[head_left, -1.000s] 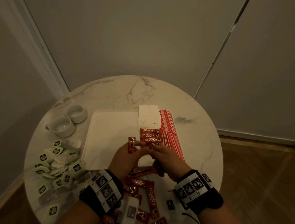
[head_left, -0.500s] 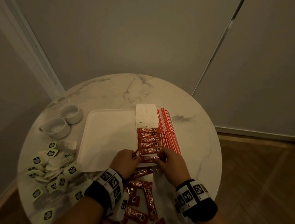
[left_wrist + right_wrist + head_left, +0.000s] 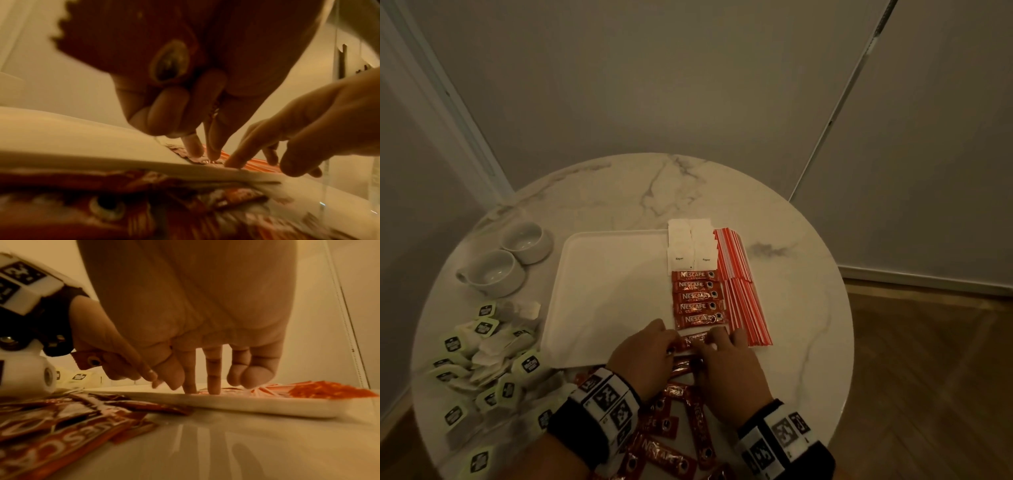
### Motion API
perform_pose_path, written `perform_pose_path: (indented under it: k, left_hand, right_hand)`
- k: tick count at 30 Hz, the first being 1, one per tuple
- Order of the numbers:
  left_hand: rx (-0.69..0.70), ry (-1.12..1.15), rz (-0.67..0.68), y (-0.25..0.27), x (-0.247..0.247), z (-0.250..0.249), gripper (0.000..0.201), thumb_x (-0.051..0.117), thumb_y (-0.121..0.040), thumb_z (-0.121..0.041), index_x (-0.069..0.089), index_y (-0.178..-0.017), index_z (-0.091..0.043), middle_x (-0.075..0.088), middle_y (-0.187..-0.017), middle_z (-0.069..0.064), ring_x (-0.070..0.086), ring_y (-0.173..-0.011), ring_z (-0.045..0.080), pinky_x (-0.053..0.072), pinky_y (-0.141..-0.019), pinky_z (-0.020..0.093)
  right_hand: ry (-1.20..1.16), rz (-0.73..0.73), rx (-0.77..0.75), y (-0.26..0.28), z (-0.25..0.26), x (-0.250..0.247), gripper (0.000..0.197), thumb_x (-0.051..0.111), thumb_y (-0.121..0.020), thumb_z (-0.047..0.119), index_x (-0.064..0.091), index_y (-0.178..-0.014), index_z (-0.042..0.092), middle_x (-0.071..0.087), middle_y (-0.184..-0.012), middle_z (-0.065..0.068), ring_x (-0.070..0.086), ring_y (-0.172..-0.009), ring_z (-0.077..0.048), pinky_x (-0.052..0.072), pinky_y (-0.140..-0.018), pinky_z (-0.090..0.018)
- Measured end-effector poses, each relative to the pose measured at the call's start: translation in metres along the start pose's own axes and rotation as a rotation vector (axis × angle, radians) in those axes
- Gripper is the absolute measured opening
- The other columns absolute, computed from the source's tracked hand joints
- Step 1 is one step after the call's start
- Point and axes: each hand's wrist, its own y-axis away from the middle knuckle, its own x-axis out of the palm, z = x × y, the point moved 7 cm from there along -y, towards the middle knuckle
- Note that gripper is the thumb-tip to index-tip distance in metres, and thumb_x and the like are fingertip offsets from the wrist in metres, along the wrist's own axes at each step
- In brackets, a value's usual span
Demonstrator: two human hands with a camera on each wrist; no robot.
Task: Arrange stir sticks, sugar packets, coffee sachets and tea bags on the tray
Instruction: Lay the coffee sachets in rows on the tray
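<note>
- At the tray's [image 3: 599, 291] near edge both hands press a sachet [image 3: 693, 340] flat – left hand [image 3: 642, 356] also clutches a spare, right hand [image 3: 729, 370] fingers straight.
- A nudge could skew the row [image 3: 697, 296] or sticks [image 3: 743, 301] to its right.
- Sachet: thin, slippery-looking red foil.

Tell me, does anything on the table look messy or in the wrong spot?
Yes. The tea bags lie in a jumbled heap on the table left of the tray, none on it yet. Loose coffee sachets are scattered at odd angles near the wrists. On the tray, the coffee row, sugar packets and stir sticks look tidy.
</note>
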Motion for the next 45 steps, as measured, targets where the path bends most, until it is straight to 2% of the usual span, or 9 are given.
perform_pose_path:
  k: [4, 11, 19, 24, 28, 36, 39, 42, 45]
  left_hand:
    - [0.025, -0.026, 0.067, 0.003, 0.016, -0.002, 0.038, 0.048, -0.093, -0.022, 0.049, -0.129, -0.037, 0.045, -0.111, -0.010, 0.056, -0.087, 0.012, 0.051, -0.078, 0.027]
    - [0.023, -0.054, 0.051, 0.001, 0.017, -0.004, 0.040, 0.049, -0.093, -0.025, 0.047, -0.131, -0.036, 0.044, -0.114, -0.009, 0.057, -0.089, 0.014, 0.051, -0.079, 0.029]
    - [0.015, -0.034, 0.036, 0.001, 0.014, -0.004, 0.043, 0.049, -0.094, -0.026, 0.043, -0.136, -0.036, 0.043, -0.117, -0.006, 0.057, -0.092, 0.014, 0.048, -0.077, 0.023]
    - [0.001, 0.090, -0.104, -0.002, -0.010, -0.005, 0.031, 0.045, -0.096, -0.026, 0.054, -0.126, -0.026, 0.051, -0.109, -0.008, 0.054, -0.091, 0.010, 0.044, -0.078, 0.019]
    - [-0.056, 0.263, -0.253, -0.001, -0.037, 0.001, 0.029, 0.048, -0.095, -0.022, 0.060, -0.121, -0.021, 0.062, -0.118, -0.003, 0.058, -0.103, 0.011, 0.044, -0.087, 0.021]
    - [-0.092, 0.364, -0.287, 0.001, -0.048, 0.004, 0.029, 0.052, -0.093, -0.017, 0.062, -0.120, -0.018, 0.063, -0.121, -0.002, 0.058, -0.109, 0.012, 0.042, -0.091, 0.021]
    - [-0.107, 0.404, -0.241, 0.003, -0.044, 0.002, 0.032, 0.051, -0.092, -0.013, 0.059, -0.122, -0.018, 0.066, -0.110, 0.000, 0.063, -0.095, 0.014, 0.045, -0.081, 0.020]
    - [-0.114, 0.512, -0.183, 0.001, -0.037, 0.002, 0.032, 0.050, -0.090, -0.009, 0.056, -0.118, -0.022, 0.058, -0.071, -0.006, 0.053, -0.057, 0.006, 0.039, -0.056, 0.015]
    - [-0.171, 0.678, -0.100, -0.003, -0.029, 0.004, 0.022, 0.046, -0.093, -0.008, 0.058, -0.107, -0.021, 0.053, -0.063, -0.005, 0.045, -0.050, 0.007, 0.037, -0.052, 0.017]
  right_hand:
    - [0.028, 0.002, 0.034, 0.000, 0.002, 0.003, 0.040, 0.040, -0.097, 0.040, 0.043, -0.136, 0.030, 0.041, -0.135, 0.003, 0.033, -0.124, -0.021, 0.038, -0.100, -0.035]
    - [0.044, 0.081, 0.053, -0.004, -0.004, 0.004, 0.050, 0.045, -0.095, 0.041, 0.034, -0.142, 0.030, 0.031, -0.144, 0.000, 0.027, -0.130, -0.025, 0.035, -0.106, -0.041]
    - [0.010, 0.066, 0.040, -0.006, -0.006, 0.006, 0.047, 0.042, -0.097, 0.039, 0.033, -0.143, 0.031, 0.031, -0.144, 0.001, 0.030, -0.128, -0.023, 0.037, -0.105, -0.038]
    - [-0.002, 0.086, 0.028, -0.008, -0.008, 0.008, 0.048, 0.044, -0.097, 0.039, 0.033, -0.143, 0.032, 0.029, -0.145, 0.002, 0.029, -0.128, -0.023, 0.037, -0.106, -0.039]
    - [0.006, 0.089, 0.018, -0.010, -0.010, 0.009, 0.049, 0.047, -0.095, 0.038, 0.033, -0.142, 0.035, 0.028, -0.144, 0.002, 0.029, -0.127, -0.023, 0.037, -0.105, -0.038]
    - [0.002, 0.073, 0.025, -0.013, -0.010, 0.011, 0.050, 0.048, -0.095, 0.039, 0.033, -0.142, 0.036, 0.025, -0.146, 0.003, 0.027, -0.128, -0.024, 0.037, -0.106, -0.039]
    - [0.005, 0.071, 0.024, -0.013, -0.010, 0.012, 0.052, 0.049, -0.094, 0.038, 0.031, -0.143, 0.036, 0.023, -0.148, 0.002, 0.026, -0.130, -0.025, 0.037, -0.107, -0.041]
    - [-0.009, 0.038, 0.016, -0.011, -0.010, 0.008, 0.052, 0.050, -0.094, 0.037, 0.031, -0.143, 0.037, 0.024, -0.148, 0.003, 0.027, -0.130, -0.023, 0.036, -0.107, -0.038]
    - [-0.118, -0.041, 0.019, -0.008, -0.012, -0.004, 0.046, 0.050, -0.095, 0.031, 0.039, -0.140, 0.038, 0.030, -0.143, 0.007, 0.030, -0.128, -0.016, 0.034, -0.107, -0.031]
